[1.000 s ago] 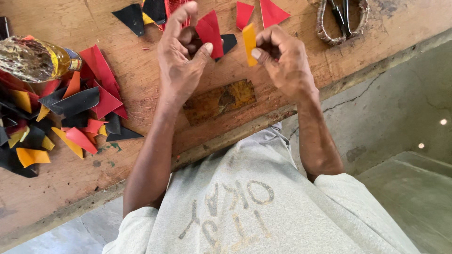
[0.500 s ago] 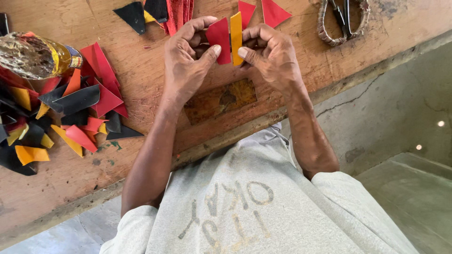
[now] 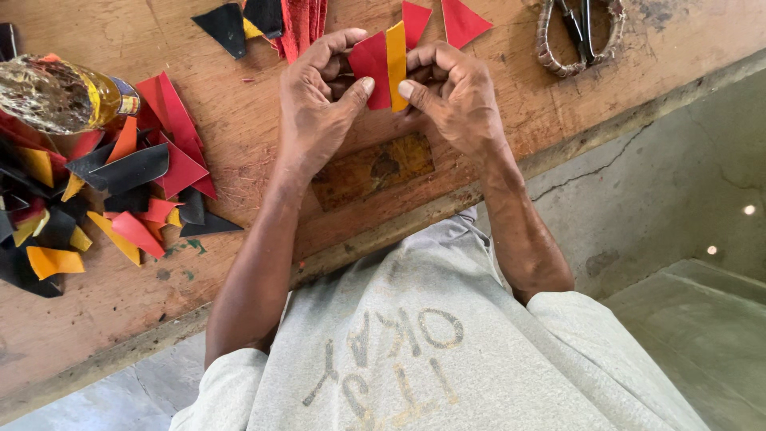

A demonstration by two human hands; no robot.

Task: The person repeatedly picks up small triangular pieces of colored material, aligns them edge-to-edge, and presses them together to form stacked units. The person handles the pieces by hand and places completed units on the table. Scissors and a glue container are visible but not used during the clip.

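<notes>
From the head camera, the left hand (image 3: 315,112) pinches a red leather-like piece (image 3: 372,68) and the right hand (image 3: 455,100) pinches a yellow strip (image 3: 396,52), edges touching, above the wooden bench (image 3: 239,128). A pile of red, black and yellow offcuts (image 3: 104,199) lies well to the left, beside a glass bottle (image 3: 60,94).

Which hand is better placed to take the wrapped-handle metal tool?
Probably the right hand, though it holds the yellow strip: the metal tool lies on its side; the left hand, pinching the red piece, is farther.
</notes>
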